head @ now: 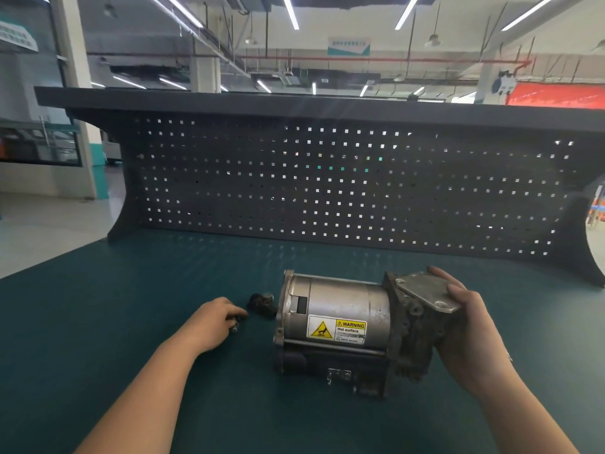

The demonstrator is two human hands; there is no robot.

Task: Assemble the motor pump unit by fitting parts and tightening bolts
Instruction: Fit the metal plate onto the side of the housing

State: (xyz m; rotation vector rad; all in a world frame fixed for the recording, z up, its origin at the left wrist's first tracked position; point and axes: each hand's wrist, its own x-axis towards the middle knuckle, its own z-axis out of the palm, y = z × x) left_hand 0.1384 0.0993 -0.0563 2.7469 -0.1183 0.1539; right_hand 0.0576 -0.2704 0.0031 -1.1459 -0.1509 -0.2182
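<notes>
The motor pump unit lies on its side on the green bench, a silver cylinder with a yellow warning label and a dark cast pump head at its right end. My right hand grips a flat grey metal plate and holds it tilted against the top of the pump head. My left hand rests on the mat to the left of the motor, its fingers curled over a small bolt. A small dark part lies between that hand and the motor's end cap.
A black pegboard back panel with a shelf on top stands along the far edge of the green bench mat. Beyond it is a workshop hall with ceiling lights.
</notes>
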